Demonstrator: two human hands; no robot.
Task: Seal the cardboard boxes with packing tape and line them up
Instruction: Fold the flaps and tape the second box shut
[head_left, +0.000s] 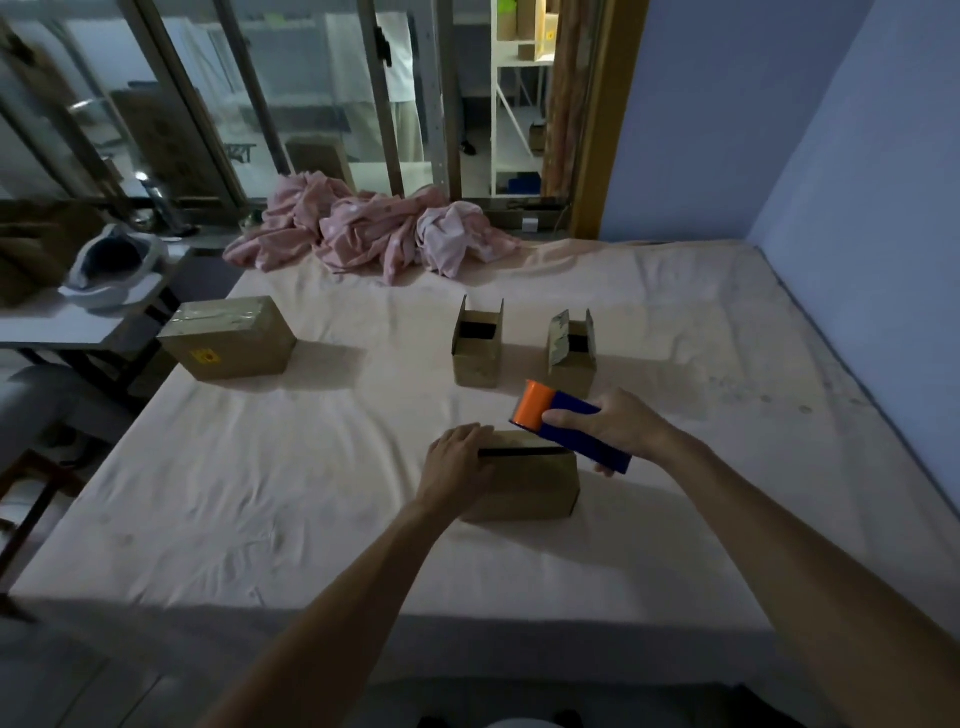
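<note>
Cardboard sits under both our hands: the near box (524, 483) lies on the pale sheet (260, 493) with its flaps folded down and a dark seam running along the top. Our left hand (457, 457) presses flat on the seam's left end, fingers fairly straight and gripping nothing. Our right hand (618, 423) is wrapped tight round the blue handle of the tape dispenser (566, 426), whose orange roll hovers at the seam's right end, right by the box top. In this dim light we cannot tell whether any tape has gone down on the seam, so we judge this box as being sealed just now, at its start. Just beyond the dispenser stand the scuffed open box (571, 358) and, to its left, the taller open box (477, 353), both with flaps upright and untaped. Well away to the far left of our holding hand, the large box (228, 338) has shiny tape across its closed top, so it looks finished. That leaves one done, three to seal, and the lining-up not yet made, since the boxes stand scattered. Farthest off lies a pink cloth heap (363, 228).
</note>
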